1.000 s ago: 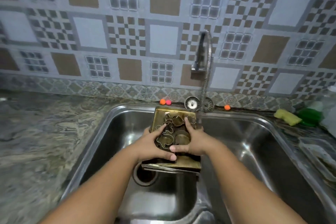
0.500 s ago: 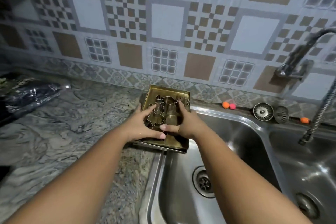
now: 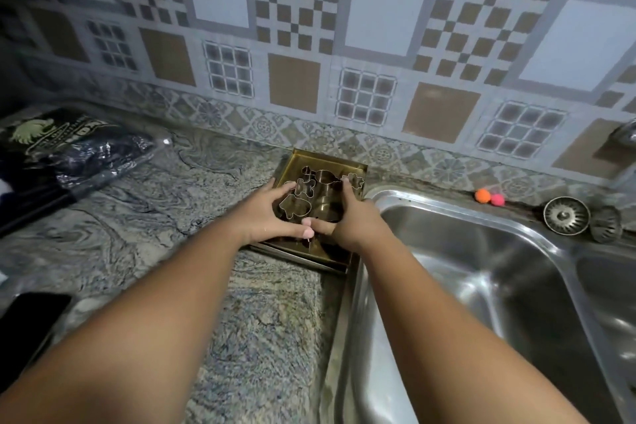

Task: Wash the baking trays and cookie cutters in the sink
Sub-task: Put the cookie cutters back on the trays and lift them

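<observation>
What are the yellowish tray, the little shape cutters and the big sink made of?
Baking tray: looks like metal with a gold-tinted, glossy finish that mirrors light. Cookie cutters: thin, shiny silver metal strips, probably steel. Sink: brushed stainless steel, judging by its soft grey reflections.

Both forearms are bare up to the picture edge, without sleeves. The left hand (image 3: 266, 215) and right hand (image 3: 351, 220) wear nothing.

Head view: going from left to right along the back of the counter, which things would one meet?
Dark plastic package → stack of baking trays with cookie cutters on top, held by the left hand and right hand → orange ball → pink ball → round sink strainer → sink stopper.
</observation>
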